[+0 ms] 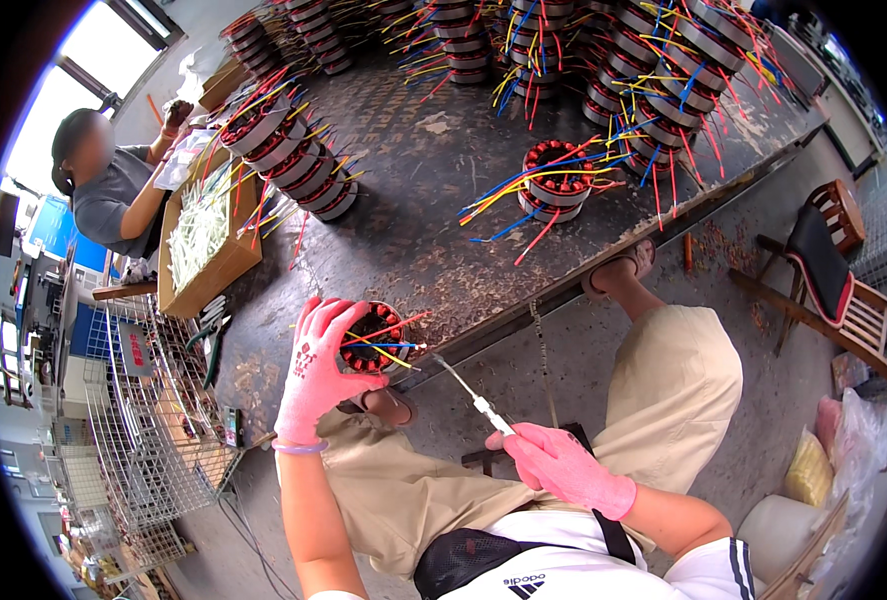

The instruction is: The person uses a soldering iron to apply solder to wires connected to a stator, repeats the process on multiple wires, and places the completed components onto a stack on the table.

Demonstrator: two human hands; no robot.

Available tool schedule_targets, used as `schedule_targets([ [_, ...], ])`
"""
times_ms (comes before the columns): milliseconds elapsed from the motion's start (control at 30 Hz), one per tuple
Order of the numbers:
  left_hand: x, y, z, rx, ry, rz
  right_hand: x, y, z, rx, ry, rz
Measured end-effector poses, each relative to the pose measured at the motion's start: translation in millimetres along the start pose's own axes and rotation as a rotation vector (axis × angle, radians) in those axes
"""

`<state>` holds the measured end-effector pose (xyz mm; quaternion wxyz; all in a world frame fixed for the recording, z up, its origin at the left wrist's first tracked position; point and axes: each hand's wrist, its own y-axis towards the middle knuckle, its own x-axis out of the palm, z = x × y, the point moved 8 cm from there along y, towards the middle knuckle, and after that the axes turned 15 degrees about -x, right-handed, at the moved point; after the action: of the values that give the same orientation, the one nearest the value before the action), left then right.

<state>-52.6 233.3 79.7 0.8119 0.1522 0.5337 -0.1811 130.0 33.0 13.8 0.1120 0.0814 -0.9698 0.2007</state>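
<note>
My left hand [315, 378], in a pink glove, grips a motor stator [371, 330] at the table's near edge. Red windings line the stator's inside, and its red, blue and yellow lead wires point right toward my other hand. My right hand [570, 468], also gloved in pink, is closed round a slim white stick-like piece [491, 414]. A thin pale length extends from this piece up toward the lead ends, its tip close to them; whether they touch I cannot tell. My right fingertips are partly hidden behind the glove.
One stator [555, 182] stands alone on the dark table [413, 190]; stacked stators [298, 160] rise behind and left. A cardboard box [233, 255] of white sleeves sits left, near pliers [213, 350] and a wire rack [153, 410]. A co-worker [113, 190] is at far left. A wooden chair [833, 270] stands right.
</note>
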Motion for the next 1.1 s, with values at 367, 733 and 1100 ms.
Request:
schedule_targets([
  [367, -0.8, 0.4, 1.5, 0.021, 0.0, 0.015, -0.9, 0.3, 3.3, -0.012, 0.03, 0.008],
  [733, 1.3, -0.3, -0.1, 0.029, 0.009, -0.008, -0.9, 0.5, 0.6, -0.005, 0.005, -0.02],
  [1100, 0.9, 0.2, 0.4, 0.04, -0.004, 0.01, -0.2, 0.9, 0.5, -0.021, 0.027, -0.005],
])
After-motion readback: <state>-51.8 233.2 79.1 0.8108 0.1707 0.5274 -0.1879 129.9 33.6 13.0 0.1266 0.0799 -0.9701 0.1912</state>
